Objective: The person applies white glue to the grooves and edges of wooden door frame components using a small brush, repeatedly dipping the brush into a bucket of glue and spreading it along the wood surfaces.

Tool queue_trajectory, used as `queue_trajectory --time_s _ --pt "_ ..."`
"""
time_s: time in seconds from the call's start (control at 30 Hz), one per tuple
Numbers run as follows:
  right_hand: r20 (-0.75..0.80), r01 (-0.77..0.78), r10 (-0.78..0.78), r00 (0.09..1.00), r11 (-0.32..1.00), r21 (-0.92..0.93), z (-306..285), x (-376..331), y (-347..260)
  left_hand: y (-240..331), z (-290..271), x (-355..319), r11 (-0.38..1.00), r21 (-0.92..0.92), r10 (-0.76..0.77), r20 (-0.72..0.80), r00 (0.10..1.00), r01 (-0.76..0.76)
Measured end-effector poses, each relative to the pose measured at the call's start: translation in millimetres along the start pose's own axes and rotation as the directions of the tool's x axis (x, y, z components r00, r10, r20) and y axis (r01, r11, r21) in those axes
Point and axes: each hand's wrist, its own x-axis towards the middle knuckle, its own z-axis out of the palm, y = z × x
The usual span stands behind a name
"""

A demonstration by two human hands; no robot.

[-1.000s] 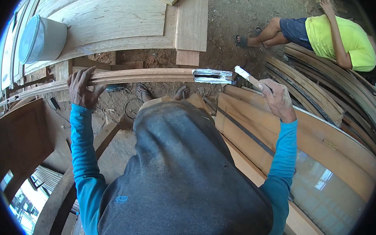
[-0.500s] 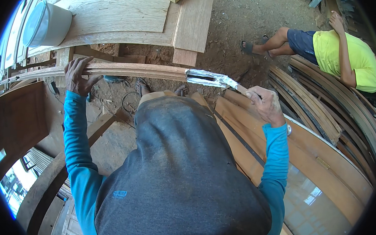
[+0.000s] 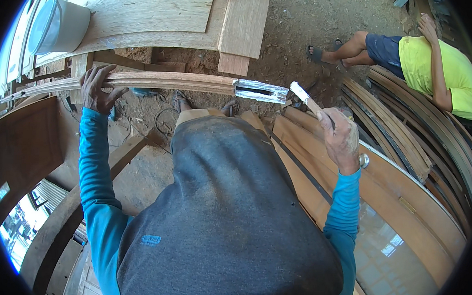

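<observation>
My left hand [image 3: 97, 89] is wrapped round a long, grooved wooden rail [image 3: 170, 81] that runs crosswise before me. The rail's right end has a dark slot cut through it, and a white paste [image 3: 266, 92] coats the wood around this slot. To the right of that end, my right hand [image 3: 339, 132] pinches a short, flat wooden stick [image 3: 313, 105]. White paste covers the stick's tip, which stands slightly apart from the rail.
A pale bucket [image 3: 71, 26] stands on a wooden panel bench [image 3: 158, 10] at the far left. Curved boards [image 3: 392, 123] are stacked on the right, beside a person in a yellow shirt [image 3: 437, 72]. A glazed door [image 3: 385, 257] leans at the near right. A brown panel [image 3: 25, 142] stands left.
The stick in my right hand has come away from the rail's end, its tip now apart and tilted up. The rail has risen slightly in view, still in my left hand.
</observation>
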Motion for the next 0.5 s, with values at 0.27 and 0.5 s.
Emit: queue_trajectory --time_s 0.27,0.5 --pt "0.173 -0.208 0.183 0.968 0.969 0.137 3 -6 1 5 0 6 1.000 0.010 0.010 -0.001 1.000 -0.010" --pt "-0.061 -0.362 0.364 0.929 0.931 0.043 8 -24 66 -3 -4 1 0.989 -0.136 -0.051 0.045 0.998 0.056"
